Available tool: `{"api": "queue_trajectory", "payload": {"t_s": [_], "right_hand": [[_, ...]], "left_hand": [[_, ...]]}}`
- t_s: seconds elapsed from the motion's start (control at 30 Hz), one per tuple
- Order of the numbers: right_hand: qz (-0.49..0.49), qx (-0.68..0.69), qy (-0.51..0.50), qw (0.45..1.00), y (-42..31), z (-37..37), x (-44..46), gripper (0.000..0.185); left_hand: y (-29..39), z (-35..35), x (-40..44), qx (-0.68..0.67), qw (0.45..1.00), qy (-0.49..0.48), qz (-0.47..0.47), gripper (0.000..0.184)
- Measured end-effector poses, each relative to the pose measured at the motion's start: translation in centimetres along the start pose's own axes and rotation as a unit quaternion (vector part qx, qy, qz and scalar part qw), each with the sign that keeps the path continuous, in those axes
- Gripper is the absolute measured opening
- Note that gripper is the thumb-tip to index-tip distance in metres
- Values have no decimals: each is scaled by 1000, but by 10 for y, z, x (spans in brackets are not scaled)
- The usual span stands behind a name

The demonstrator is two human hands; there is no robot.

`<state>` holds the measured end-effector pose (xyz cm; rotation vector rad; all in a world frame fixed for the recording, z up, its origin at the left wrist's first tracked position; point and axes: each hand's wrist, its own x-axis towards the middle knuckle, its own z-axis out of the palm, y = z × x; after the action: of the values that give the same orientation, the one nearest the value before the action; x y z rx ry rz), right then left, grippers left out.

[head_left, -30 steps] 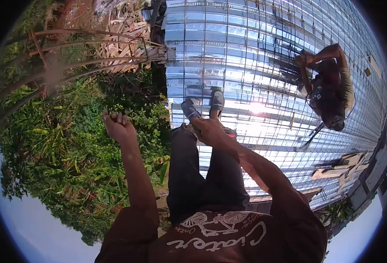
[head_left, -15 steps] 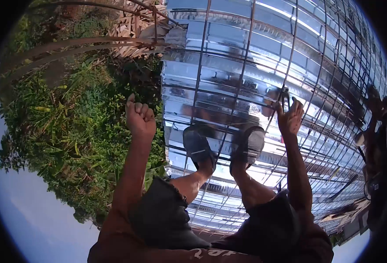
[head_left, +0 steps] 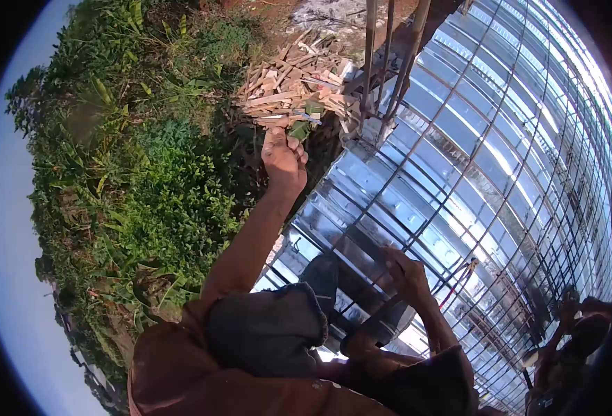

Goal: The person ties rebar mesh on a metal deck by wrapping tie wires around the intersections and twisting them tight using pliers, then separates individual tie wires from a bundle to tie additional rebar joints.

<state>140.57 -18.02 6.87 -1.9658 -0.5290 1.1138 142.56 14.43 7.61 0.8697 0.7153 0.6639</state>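
My left hand (head_left: 283,158) is raised over the greenery beside the deck edge, its fingers curled in; whatever they hold, if anything, is hidden. Over the steel mesh (head_left: 458,182), near my shoes, my right hand (head_left: 408,276) has its fingers bent and close together. What is in it cannot be made out. A pincer-like tool with red on its handles (head_left: 460,281) lies on the mesh to the right of that hand, apart from it. Beneath the mesh is shiny ribbed metal decking (head_left: 351,182). My knees are bent, one shoe (head_left: 322,277) on the mesh.
Upright bars (head_left: 388,62) stand at the deck's far corner. Beyond the edge, the ground drops to dense plants (head_left: 157,187) and a pile of wood scraps (head_left: 288,83). At the lower right, another person (head_left: 573,347) crouches over the mesh.
The view has swung round and I am down in a crouch. My right hand, earlier spread beside the tool, is now curled to its left. My left hand stays raised and curled.
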Motion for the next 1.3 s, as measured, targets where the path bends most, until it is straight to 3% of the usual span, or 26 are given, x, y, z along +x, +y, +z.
{"api": "queue_trajectory", "payload": {"t_s": [0.03,0.1,0.3,0.37,0.43,0.47,0.63,0.7,0.77,0.83,0.9,1.03,1.1,1.17,1.3], "right_hand": [[-184,10,98,978,21,8,2,32],[-127,-22,65,990,15,0,-8,33],[-114,1,35,993,-24,21,-9,31],[-156,17,70,985,-28,29,-1,30],[-105,18,17,994,-35,27,4,27],[-101,10,8,995,-34,28,5,28],[-92,17,-16,996,-24,37,-1,30],[-122,10,35,992,-12,43,-3,30],[-67,18,8,998,-12,38,-4,33],[-180,-37,-22,983,-10,30,-7,40],[-178,10,57,982,-24,-1,-6,53],[-300,96,232,920,-121,-91,-23,51],[-405,75,270,870,-178,-127,-39,38],[-473,111,276,829,-230,-156,-50,39],[-502,163,242,814,-314,-172,-60,41]], "left_hand": [[4,-8,5,0,1000,0,21,27],[15,-16,19,0,999,20,47,28],[84,4,20,26,990,-3,136,33],[102,11,21,15,986,-24,167,34],[122,20,17,-23,972,35,231,35],[130,22,19,-48,964,19,259,35],[157,32,14,-67,958,-14,279,30],[163,39,7,-76,958,-19,275,30],[165,49,-6,-77,960,-32,268,31],[163,59,-22,-38,970,-99,219,31],[156,71,-48,6,963,-185,196,30],[128,89,-103,127,942,-256,174,28],[126,95,-120,128,932,-308,143,31],[125,102,-137,130,928,-336,100,29],[123,112,-153,142,907,-379,115,29]]}}
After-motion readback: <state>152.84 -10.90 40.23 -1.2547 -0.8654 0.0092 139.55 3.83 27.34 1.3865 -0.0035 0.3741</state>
